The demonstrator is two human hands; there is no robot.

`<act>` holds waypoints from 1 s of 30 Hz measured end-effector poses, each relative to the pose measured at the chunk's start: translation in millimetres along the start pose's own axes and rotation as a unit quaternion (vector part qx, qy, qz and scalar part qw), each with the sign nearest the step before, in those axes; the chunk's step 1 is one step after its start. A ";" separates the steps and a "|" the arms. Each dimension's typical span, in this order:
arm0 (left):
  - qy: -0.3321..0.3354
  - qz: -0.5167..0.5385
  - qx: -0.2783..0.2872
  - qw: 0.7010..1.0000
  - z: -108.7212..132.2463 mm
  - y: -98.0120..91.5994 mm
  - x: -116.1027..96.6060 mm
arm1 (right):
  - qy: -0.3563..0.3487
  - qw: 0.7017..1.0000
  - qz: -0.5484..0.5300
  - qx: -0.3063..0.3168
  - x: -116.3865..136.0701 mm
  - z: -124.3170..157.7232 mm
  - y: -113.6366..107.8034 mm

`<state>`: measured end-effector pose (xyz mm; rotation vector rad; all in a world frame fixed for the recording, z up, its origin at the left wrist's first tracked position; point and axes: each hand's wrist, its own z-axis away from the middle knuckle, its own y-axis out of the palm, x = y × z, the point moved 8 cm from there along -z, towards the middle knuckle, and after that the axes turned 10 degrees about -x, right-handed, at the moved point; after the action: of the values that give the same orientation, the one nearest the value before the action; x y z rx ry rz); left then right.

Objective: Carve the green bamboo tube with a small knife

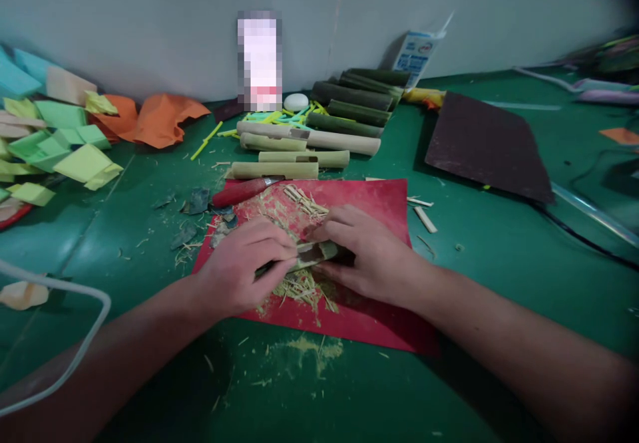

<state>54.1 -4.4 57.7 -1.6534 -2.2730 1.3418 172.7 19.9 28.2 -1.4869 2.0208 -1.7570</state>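
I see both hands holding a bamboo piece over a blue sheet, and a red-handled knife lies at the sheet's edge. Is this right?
Not quite: the head view shows the sheet is red, not blue. The left hand and right hand do hold the bamboo piece over it, and the red-handled knife lies at its edge.

Bare left hand (244, 267) and bare right hand (372, 257), slim uncovered forearms, unsleeved as far as the view's lower edge.
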 end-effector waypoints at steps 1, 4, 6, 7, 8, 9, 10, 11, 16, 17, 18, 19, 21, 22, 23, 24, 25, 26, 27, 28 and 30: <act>-0.003 -0.003 -0.005 1.000 -0.3 -1.2 0.3 | -0.002 1.000 0.000 0.001 0.3 -0.1 0.2; -0.020 -0.009 -0.003 1.000 -1.1 -1.6 2.4 | -0.004 1.000 -0.002 0.005 1.0 -0.1 0.6; -0.031 -0.002 0.009 0.999 -1.2 0.4 3.9 | 0.001 1.000 -0.003 0.004 0.2 0.1 0.4; -0.034 0.001 0.011 0.999 -1.0 0.8 4.3 | 0.003 1.000 -0.003 0.003 -0.2 0.2 0.3; -0.034 0.003 0.006 0.999 -0.8 0.0 4.6 | 0.004 1.000 -0.004 0.003 -0.4 0.2 0.2; -0.034 0.002 -0.001 0.999 -0.5 -1.1 5.0 | 0.003 1.000 -0.004 0.004 -0.3 0.2 0.2; -0.035 0.001 -0.007 0.999 0.0 -2.0 5.6 | 0.002 1.000 -0.003 0.004 0.0 0.1 0.0; -0.040 -0.001 -0.009 0.999 0.5 -2.4 6.9 | 0.000 1.000 -0.003 0.006 0.4 0.0 -0.1; -0.061 0.015 0.018 0.998 1.1 1.3 10.6 | -0.006 1.000 -0.006 0.007 2.3 -0.4 -0.8; -0.053 0.018 0.016 0.998 0.7 0.8 9.0 | -0.006 1.000 -0.008 0.006 2.0 -0.1 -0.8; -0.042 0.018 0.012 0.999 0.2 -0.1 7.2 | -0.005 1.000 -0.008 0.003 1.6 0.2 -0.9; -0.035 0.015 0.005 0.999 -0.2 -1.1 5.9 | -0.005 1.000 -0.009 0.001 1.2 0.6 -1.0; -0.032 0.002 -0.004 0.999 -0.6 -1.8 5.6 | -0.007 1.000 -0.014 -0.007 0.6 1.2 -2.0; -0.036 -0.005 -0.002 0.999 -0.6 -1.0 6.5 | -0.008 1.000 -0.018 -0.012 0.4 1.4 -2.9; -0.037 -0.011 0.001 0.999 -0.6 0.1 6.9 | -0.011 1.000 -0.022 -0.016 0.5 1.4 -3.8; -0.031 -0.015 0.004 0.999 -0.5 0.9 6.4 | -0.013 0.999 -0.026 -0.015 0.6 1.4 -4.3; -0.018 -0.018 0.004 1.000 -0.3 1.1 4.7 | -0.015 0.999 -0.028 -0.013 0.7 1.2 -4.7; 0.001 -0.018 0.004 1.000 0.3 0.6 2.0 | -0.017 0.999 -0.029 -0.009 0.9 1.0 -5.0; 0.024 -0.020 0.002 1.000 1.2 -0.5 -1.1 | -0.018 0.999 -0.029 -0.003 1.2 0.9 -5.1; 0.045 -0.023 0.002 0.999 2.6 -1.7 -3.9 | -0.020 0.999 -0.030 0.003 1.5 0.8 -5.0; 0.072 -0.031 0.011 0.997 5.7 -3.3 -7.2 | -0.025 0.999 -0.033 0.012 3.0 0.8 -5.1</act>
<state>52.0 -13.8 59.4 -1.6023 -2.2007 1.1897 174.7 18.0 33.5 -1.5929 1.9417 -1.7426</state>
